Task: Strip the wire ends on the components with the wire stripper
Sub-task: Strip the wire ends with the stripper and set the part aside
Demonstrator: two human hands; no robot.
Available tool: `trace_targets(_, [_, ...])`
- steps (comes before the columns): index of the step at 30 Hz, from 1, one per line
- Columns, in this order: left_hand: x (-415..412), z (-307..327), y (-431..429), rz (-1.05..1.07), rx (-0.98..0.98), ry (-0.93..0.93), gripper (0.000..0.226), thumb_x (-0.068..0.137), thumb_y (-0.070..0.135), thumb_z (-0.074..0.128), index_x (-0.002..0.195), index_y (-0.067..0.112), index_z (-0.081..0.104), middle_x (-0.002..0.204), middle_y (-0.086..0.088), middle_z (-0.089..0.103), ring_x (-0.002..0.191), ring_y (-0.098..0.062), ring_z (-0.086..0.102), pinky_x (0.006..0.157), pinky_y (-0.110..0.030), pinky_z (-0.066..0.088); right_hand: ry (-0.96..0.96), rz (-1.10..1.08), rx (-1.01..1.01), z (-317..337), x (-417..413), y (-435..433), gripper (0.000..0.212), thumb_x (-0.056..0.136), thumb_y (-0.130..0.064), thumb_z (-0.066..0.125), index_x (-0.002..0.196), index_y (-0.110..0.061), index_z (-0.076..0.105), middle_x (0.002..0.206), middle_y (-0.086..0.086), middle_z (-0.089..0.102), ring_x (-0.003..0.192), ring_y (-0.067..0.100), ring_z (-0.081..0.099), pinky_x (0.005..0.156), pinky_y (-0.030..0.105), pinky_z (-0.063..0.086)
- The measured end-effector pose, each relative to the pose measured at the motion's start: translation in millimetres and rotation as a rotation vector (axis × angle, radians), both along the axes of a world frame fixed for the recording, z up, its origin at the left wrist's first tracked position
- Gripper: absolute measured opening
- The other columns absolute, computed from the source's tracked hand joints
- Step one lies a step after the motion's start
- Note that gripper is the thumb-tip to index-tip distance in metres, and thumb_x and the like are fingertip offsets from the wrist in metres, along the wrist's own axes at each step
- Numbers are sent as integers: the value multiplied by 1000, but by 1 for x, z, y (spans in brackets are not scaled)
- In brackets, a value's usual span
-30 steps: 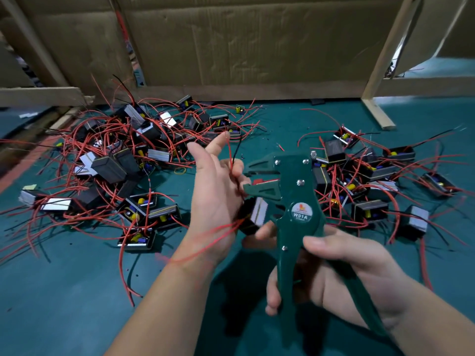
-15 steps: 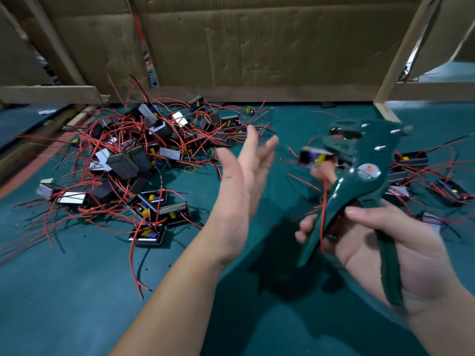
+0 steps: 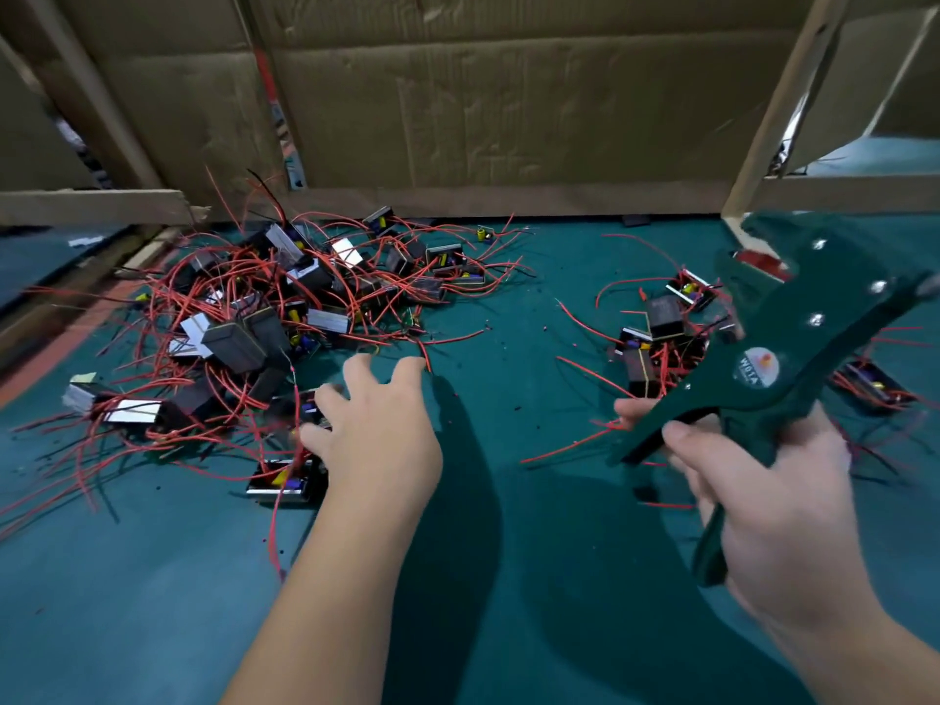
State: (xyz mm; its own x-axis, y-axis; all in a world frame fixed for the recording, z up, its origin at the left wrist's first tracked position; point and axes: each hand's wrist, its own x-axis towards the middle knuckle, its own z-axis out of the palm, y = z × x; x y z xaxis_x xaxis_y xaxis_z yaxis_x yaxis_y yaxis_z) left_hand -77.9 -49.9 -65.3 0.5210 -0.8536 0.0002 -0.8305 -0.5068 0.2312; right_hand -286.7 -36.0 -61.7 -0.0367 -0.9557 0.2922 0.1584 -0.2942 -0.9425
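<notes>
Fingers spread, the left hand hovers beside the component pile — pick one untangled piece; the right hand grips the wire stripper.

Bare left hand, shown from the back: smooth knuckles, slender fingers, tips smeared by motion blur, nails unreadable there. Bare left forearm behind it, slim and uncovered from the wrist to the lower edge of view. Bare right hand, broader in view through the wide lens: thumb nail short, plain, trimmed close to the tip; fingers plain as far as can be told. Bare right forearm, uncovered from the wrist to the lower right corner. Slight blur along the edges of both wrists.
</notes>
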Motion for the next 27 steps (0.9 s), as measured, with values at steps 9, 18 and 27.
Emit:
trace_targets(9, [19, 4, -7, -110, -379, 87, 22, 86, -1, 52, 100, 3, 69, 108, -15, 66, 100, -34, 57, 87, -40, 47, -297, 443, 193, 9, 4, 3, 54, 69, -2, 57, 118, -24, 66, 106, 26, 66, 75, 40, 64, 72, 49, 53])
trace_targets(18, [12, 4, -4, 9, -220, 31, 32, 89, 23, 43, 117, 28, 58, 109, 2, 65, 114, -23, 51, 104, -45, 16, -417, 590, 604, 3, 14, -6, 69, 56, 5, 57, 124, 4, 46, 99, 24, 63, 65, 42, 64, 61, 55, 55])
trace_targets(27, [10, 0, 1, -103, -124, -46, 23, 87, 27, 53, 107, 26, 64, 131, 3, 47, 124, -19, 40, 104, -44, 22, -317, 297, 568, -4, -4, -44, 33, 88, 8, 38, 103, -18, 50, 97, 13, 52, 64, 38, 65, 61, 54, 56])
